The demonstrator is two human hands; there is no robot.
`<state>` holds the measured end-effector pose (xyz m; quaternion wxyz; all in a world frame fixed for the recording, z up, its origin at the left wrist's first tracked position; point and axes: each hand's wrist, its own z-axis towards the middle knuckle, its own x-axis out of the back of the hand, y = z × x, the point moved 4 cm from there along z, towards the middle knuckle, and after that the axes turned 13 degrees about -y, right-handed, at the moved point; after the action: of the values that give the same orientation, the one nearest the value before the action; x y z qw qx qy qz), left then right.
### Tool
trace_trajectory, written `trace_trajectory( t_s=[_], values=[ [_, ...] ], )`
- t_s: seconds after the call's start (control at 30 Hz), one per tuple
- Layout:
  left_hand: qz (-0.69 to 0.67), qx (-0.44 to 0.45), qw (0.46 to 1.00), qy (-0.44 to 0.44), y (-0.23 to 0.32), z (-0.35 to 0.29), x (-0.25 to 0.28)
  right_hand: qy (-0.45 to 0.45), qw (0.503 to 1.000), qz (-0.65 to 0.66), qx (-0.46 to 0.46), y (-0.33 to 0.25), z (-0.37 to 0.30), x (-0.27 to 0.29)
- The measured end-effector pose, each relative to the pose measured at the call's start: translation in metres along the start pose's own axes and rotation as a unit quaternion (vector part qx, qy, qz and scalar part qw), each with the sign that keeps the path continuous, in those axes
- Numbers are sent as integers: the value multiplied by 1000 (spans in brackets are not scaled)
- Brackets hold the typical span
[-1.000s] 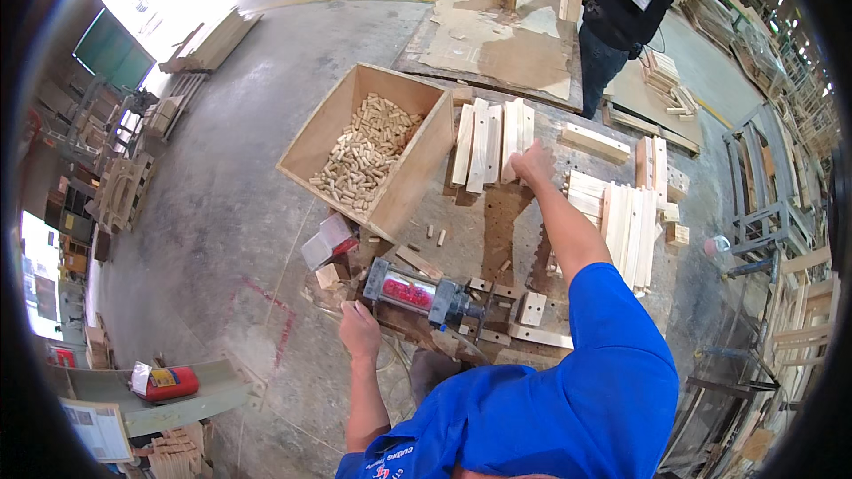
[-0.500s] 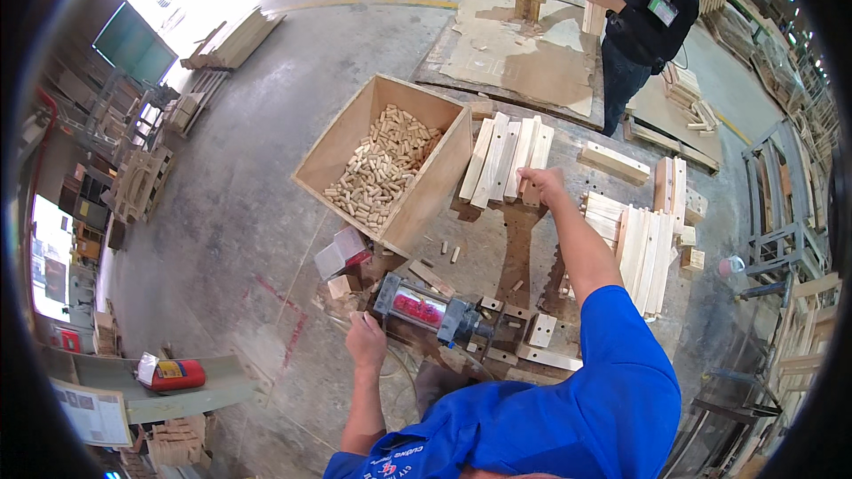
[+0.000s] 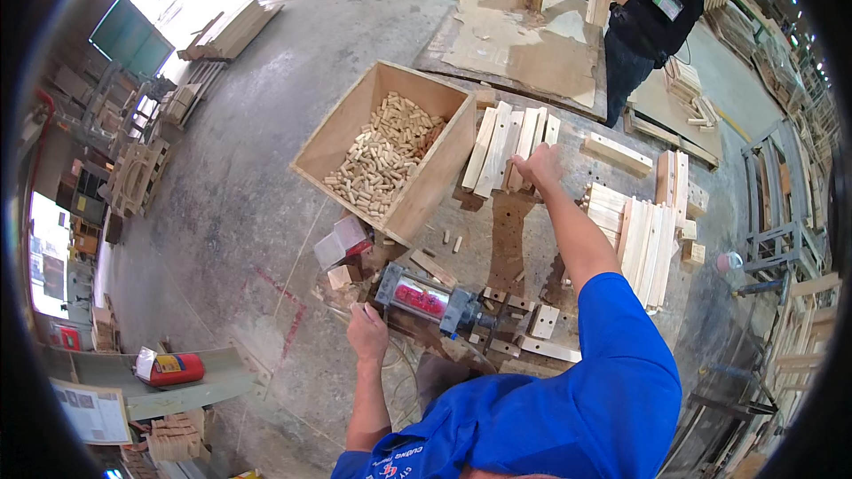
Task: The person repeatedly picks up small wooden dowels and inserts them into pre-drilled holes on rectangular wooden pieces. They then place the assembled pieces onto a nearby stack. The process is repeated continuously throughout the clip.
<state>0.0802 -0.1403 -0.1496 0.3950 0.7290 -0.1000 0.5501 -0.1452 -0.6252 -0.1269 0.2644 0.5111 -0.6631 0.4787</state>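
My right hand (image 3: 540, 166) reaches over the bench, its fingers closed on the near end of a pale wooden strip (image 3: 525, 146) in a row of several. To the left of that row stands a plywood box (image 3: 433, 179) holding many short wooden dowels (image 3: 383, 155). My left hand (image 3: 366, 333) is curled beside the left end of an air cylinder (image 3: 420, 297) with a clear tube and red inside; what its fingers grip is hidden. Right of the cylinder, small drilled wooden blocks (image 3: 544, 322) and a strip lie on the bench.
A stack of wooden strips (image 3: 637, 235) lies right of my right arm. Loose dowels (image 3: 457, 244) and a clear plastic container (image 3: 341, 242) are near the box. Across the bench, a person in dark clothing (image 3: 652, 13) handles wood at another table (image 3: 497, 53).
My right hand has shifted slightly farther away and left over the strips. My left hand stays beside the cylinder. The whole view has shifted a little.
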Motion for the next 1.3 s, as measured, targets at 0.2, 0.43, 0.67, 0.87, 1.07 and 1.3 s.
trace_trajectory(
  t_s=[0.2, 0.43, 0.67, 0.87, 1.07, 1.3],
  values=[
    [-20, 25, 999, -10, -5, -4, 5, -48, 998, 1, -31, -11, 4, 3],
    [-25, 11, 1000, -5, -2, 0, 2, 46, 995, -90, 5, -14, 7, -19],
    [-28, 21, 999, -23, -3, -5, 7, 85, 996, 23, -18, -10, 14, -14],
    [-61, 64, 996, -24, 7, -27, 37, -40, 899, 432, 53, 34, -24, -17],
    [-246, -52, 967, 29, 59, -16, 83, 46, 885, 355, 296, 35, -174, -44],
    [-549, -157, 810, -136, 166, -1, 35, 57, 848, 98, 518, -32, -340, -57]
  ],
)
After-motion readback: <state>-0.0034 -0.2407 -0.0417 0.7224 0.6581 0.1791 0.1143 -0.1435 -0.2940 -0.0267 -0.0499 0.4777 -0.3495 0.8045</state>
